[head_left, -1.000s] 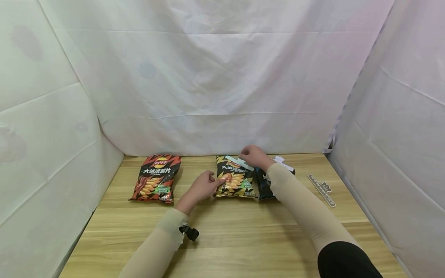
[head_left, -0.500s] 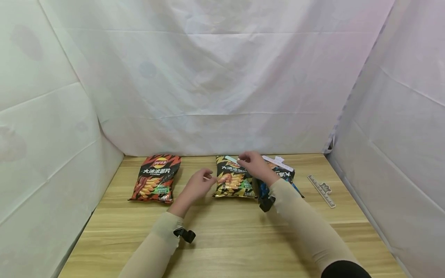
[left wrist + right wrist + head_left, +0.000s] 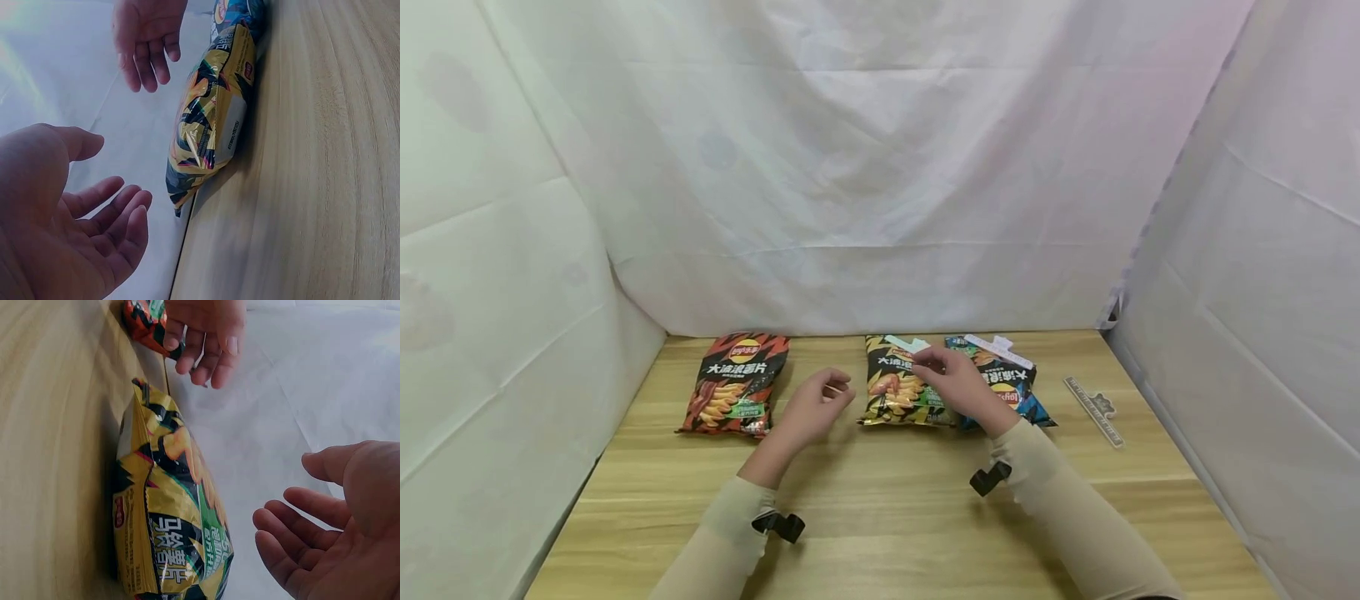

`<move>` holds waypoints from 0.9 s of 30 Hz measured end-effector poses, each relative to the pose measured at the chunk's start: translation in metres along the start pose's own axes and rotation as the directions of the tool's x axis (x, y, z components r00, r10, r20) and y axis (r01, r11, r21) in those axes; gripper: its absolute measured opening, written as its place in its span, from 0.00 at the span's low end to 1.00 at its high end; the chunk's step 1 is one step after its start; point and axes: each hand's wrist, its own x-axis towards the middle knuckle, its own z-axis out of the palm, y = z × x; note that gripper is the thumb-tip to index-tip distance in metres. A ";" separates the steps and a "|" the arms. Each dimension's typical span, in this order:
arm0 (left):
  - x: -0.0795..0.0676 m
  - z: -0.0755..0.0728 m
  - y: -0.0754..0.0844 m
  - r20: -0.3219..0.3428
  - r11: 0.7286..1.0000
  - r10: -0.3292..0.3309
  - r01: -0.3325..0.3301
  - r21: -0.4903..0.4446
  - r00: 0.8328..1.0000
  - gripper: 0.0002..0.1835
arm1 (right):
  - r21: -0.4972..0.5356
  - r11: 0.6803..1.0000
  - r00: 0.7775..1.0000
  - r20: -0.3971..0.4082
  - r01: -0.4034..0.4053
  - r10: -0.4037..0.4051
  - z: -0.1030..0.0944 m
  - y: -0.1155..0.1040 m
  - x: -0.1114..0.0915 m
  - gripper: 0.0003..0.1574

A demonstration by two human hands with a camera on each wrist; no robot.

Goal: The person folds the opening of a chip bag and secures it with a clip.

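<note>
A yellow bag of chips lies mid-table near the back, with a pale green bag clip across its top, partly covered by my right hand. That hand hovers over the bag's right side, fingers loosely bent around nothing. To the bag's left, my left hand is raised off the table with relaxed, half-curled fingers. In the left wrist view, the palm of my left hand shows bare, apart from the bag. My right hand likewise holds nothing in the right wrist view.
A red bag of chips lies at the left. Right of the yellow bag is a blue one with a white clip on its top edge. Another clip with ruler-like marks lies far right. White cloth hangs behind the table.
My left hand has let go of the yellow bag and drawn back to the left. My right hand has come off the green clip and moved toward me, uncovering more of the blue bag.
</note>
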 end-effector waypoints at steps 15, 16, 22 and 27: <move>-0.005 -0.052 -0.011 -0.042 0.999 0.043 -0.044 -0.009 0.998 0.18 | 0.076 0.995 0.995 0.070 0.061 -0.067 0.039 -0.021 0.016 0.23; -0.005 -0.058 -0.013 -0.054 0.999 0.048 -0.049 -0.010 0.997 0.18 | 0.082 0.994 0.995 0.068 0.068 -0.074 0.043 -0.025 0.018 0.23; -0.007 -0.099 -0.026 -0.121 0.999 0.048 -0.045 0.027 0.991 0.22 | 0.105 0.992 0.992 0.088 0.076 -0.085 0.071 -0.050 0.033 0.22; -0.014 -0.134 -0.040 -0.203 1.000 -0.029 0.030 0.000 0.979 0.29 | 0.113 0.993 0.992 0.116 0.034 -0.047 0.102 -0.066 0.045 0.25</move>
